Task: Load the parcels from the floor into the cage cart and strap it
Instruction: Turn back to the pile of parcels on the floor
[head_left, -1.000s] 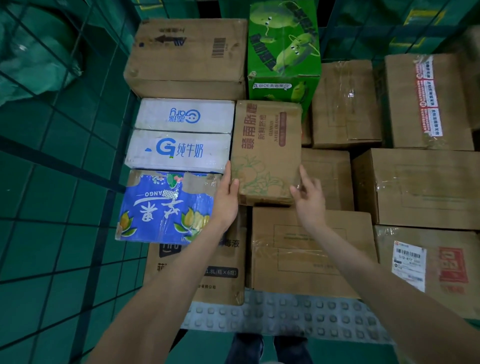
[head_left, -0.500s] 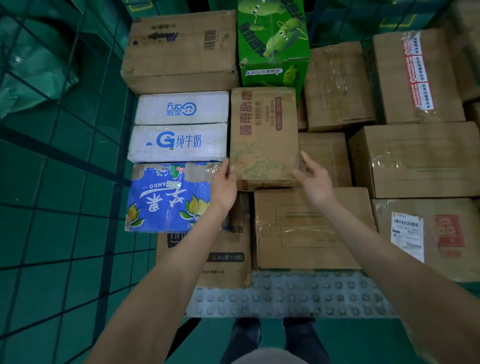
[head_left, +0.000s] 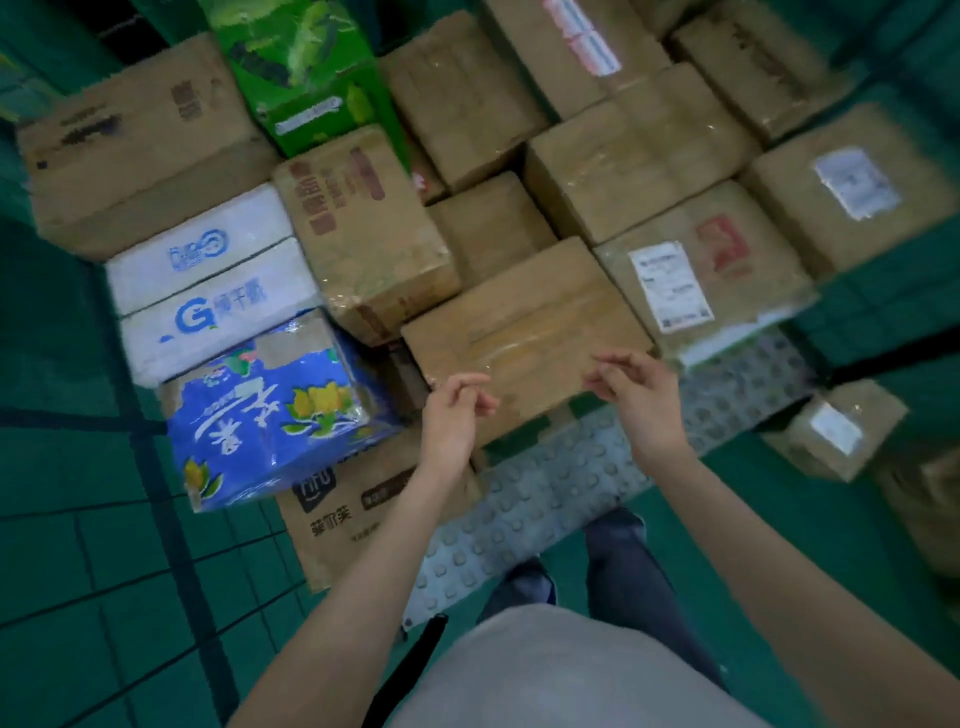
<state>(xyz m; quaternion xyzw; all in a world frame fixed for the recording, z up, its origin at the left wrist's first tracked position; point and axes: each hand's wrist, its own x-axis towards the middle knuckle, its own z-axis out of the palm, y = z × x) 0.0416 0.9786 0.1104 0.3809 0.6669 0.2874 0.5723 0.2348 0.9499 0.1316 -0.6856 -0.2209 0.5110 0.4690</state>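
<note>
Both bare forearms reach forward, side by side. The left hand (head_left: 453, 415) and right hand (head_left: 640, 391) hang apart — fingers loosely curled, holding nothing, each palm turned toward the other.

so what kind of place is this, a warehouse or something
Probably a parcel depot or warehouse: taped cardboard parcels packed tight, one with a shipping label, on a studded cart deck over a green painted floor.
</note>
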